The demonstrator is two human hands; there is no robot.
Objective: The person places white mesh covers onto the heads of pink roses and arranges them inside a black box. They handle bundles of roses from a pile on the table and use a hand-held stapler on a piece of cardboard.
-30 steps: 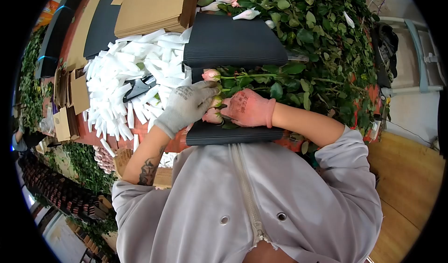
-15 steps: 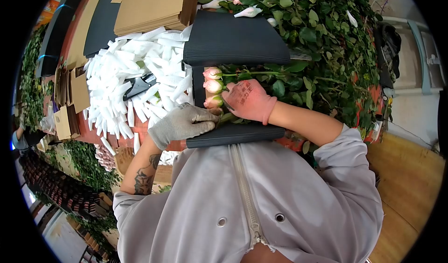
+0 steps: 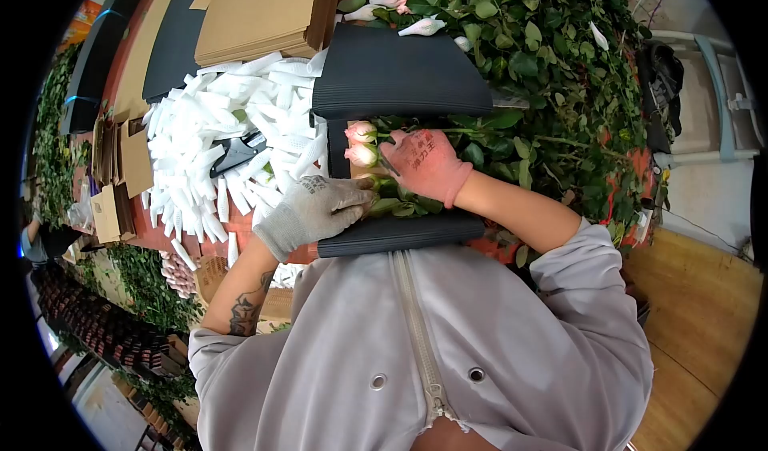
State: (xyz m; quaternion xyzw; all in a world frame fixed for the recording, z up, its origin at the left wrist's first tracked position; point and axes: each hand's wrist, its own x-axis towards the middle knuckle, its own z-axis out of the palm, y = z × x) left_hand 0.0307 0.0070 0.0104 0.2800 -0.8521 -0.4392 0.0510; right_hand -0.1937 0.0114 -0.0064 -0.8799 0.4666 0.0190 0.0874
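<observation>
Two pink roses (image 3: 361,144) lie one above the other on cardboard between black ribbed sheets, heads to the left and stems to the right. My left hand (image 3: 312,211), in a grey glove, is closed at a lower rose, mostly covered by the fingers. In a pink glove, my right hand (image 3: 422,163) has its fingers bent beside the rose heads, over the stems; what its fingertips hold is hidden. One black ribbed sheet (image 3: 402,73) lies above the roses, and a folded black edge (image 3: 402,235) lies below them, close to my body.
Many white mesh sleeves (image 3: 232,115) are heaped at the left, with a black tool (image 3: 238,153) among them. Cardboard sheets (image 3: 256,15) are stacked behind. Leafy rose stems (image 3: 552,75) cover the right side, with several sleeved buds (image 3: 422,26) at the back. A person's arm shows far left.
My left hand has moved down and toward my body from the upper rose heads, uncovering them. My right hand has shifted slightly at the stems, and the lower roses are now hidden by my hands.
</observation>
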